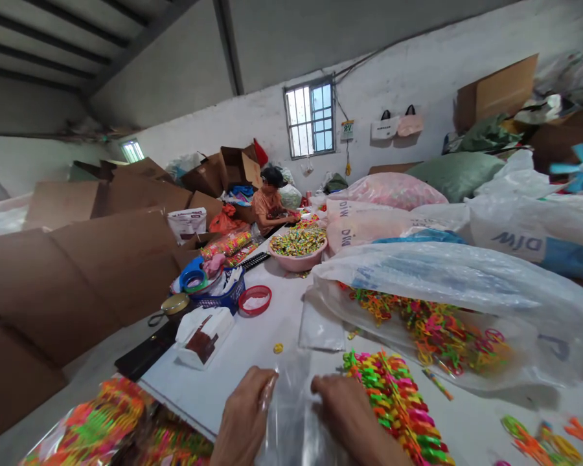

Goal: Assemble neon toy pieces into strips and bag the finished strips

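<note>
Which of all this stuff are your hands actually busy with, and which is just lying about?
In hand:
left hand and right hand, both on the clear plastic bag
row of colourful plastic toys beside the right hand

Lying about:
red basket
pink bowl of sweets
tissue box
big sack of toys
cardboard boxes

glossy clear plastic bag (pixel 291 414); matt brown cardboard boxes (pixel 102 259); shiny plastic toys (pixel 398 401).
</note>
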Motion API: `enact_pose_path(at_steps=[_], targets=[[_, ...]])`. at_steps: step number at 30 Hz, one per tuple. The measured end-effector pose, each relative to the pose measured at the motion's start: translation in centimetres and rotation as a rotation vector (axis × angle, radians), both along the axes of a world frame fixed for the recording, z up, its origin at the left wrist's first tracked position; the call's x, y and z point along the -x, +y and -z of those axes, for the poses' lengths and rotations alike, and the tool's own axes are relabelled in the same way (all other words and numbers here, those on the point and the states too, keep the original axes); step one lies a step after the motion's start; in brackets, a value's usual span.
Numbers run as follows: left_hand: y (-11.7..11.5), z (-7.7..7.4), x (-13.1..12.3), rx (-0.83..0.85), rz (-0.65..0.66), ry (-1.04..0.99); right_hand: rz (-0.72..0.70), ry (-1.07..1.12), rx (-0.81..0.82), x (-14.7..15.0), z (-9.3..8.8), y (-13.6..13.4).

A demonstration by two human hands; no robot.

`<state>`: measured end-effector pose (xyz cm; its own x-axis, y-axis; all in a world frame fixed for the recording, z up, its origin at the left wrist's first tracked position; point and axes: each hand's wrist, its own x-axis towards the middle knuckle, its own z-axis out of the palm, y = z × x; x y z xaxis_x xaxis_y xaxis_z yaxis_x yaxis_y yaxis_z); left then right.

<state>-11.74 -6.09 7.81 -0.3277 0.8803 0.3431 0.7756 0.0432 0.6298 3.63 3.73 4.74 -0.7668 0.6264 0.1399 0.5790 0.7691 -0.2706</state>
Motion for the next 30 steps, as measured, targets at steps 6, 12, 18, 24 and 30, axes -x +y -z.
enact_pose_path(at_steps=[6,12,18,24,30], targets=[[5.8,-3.1,-4.7,-0.152,0.189,-0.814,0.319,0.389,0.185,-4.3,-3.8,13.0],[14.7,-2.9,-4.4,0.039,0.425,0.083,0.182,1.235,0.535,-11.3,-9.0,16.9],[21.6,4.3,-6.2,0.123,0.24,0.235,0.238,0.492,0.449,-15.0,-0.2,17.5],[16.7,9.5,-7.7,0.057,0.035,0.119,0.32,0.392,0.398,-16.3,6.3,15.1],[8.0,11.9,-7.9,-0.05,0.066,0.074,0.371,0.613,0.19,-17.1,8.1,6.2]])
